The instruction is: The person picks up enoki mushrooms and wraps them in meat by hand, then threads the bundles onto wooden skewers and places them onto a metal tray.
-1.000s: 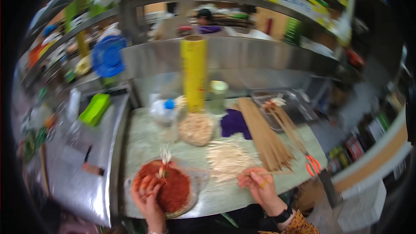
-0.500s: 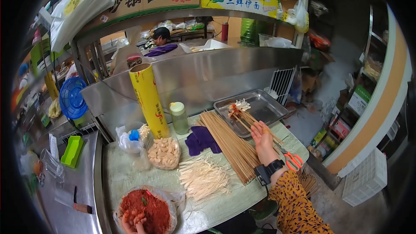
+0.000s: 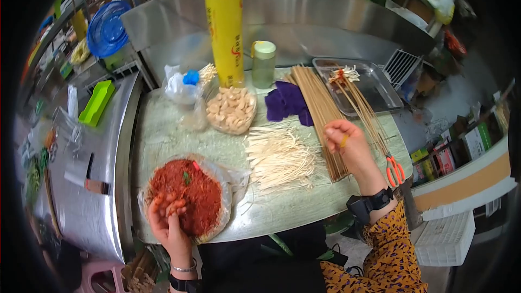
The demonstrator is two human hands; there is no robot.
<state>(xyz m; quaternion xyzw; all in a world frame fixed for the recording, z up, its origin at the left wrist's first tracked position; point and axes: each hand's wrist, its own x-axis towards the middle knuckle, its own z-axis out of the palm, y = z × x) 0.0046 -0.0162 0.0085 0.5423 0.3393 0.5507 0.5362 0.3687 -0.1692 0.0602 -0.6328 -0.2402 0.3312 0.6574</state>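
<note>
My left hand (image 3: 172,228) is held palm up over a plastic bag of red chili paste (image 3: 203,201). Its fingers are loosely curled, apart and smeared with paste. My right hand (image 3: 350,144), with a yellow ring, is at the bundle of bamboo skewers (image 3: 317,108), fingers bent and drawn together; whatever is between the fingertips is hidden. Enoki mushrooms (image 3: 279,157) lie spread between my two hands. Skewers tipped with red-smeared enoki (image 3: 347,76) rest on the metal tray (image 3: 380,89), their bare ends reaching over the table.
Orange-handled scissors (image 3: 395,171) lie at the table's right edge. Behind the mushrooms are a container of pale pieces (image 3: 232,109), a purple cloth (image 3: 285,103), a green bottle (image 3: 264,65) and a tall yellow roll (image 3: 225,32). A steel counter (image 3: 100,146) adjoins on the left.
My right hand has left the filled skewers by the tray and moved to the skewer bundle, its fingers now bent. My left hand stays over the paste. The view has tilted down.
</note>
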